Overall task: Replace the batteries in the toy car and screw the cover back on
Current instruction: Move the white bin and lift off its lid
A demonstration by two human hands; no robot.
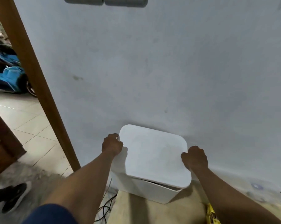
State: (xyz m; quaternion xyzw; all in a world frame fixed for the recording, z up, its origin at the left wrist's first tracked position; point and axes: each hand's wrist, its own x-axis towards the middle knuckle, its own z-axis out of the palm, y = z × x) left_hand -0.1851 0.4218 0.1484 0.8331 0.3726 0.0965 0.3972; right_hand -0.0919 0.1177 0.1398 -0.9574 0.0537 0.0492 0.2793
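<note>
a: what are the hands doing?
b: both are on a white lid (154,155) sitting on a white box (150,190) against the wall (152,70). the left hand (112,145) curls its grip round the lid's left edge, the right hand (195,157) closes its grip on the right edge.
a: is the lid seated?
b: not fully. a dark gap shows under its near right edge, so it sits tilted on the box.
a: where is the box?
b: on a pale wooden desk (160,212), touching the wall.
a: and the toy car?
b: a yellow thing (212,215) lies at the bottom edge by the right forearm; i cannot tell if it is the car. a blue ride-on car (7,78) stands well apart, past the door frame (34,78), on the tiled floor (23,120).
a: anything else?
b: black cables (106,206) hang left of the desk, and a black shoe (15,197) is on the floor.
</note>
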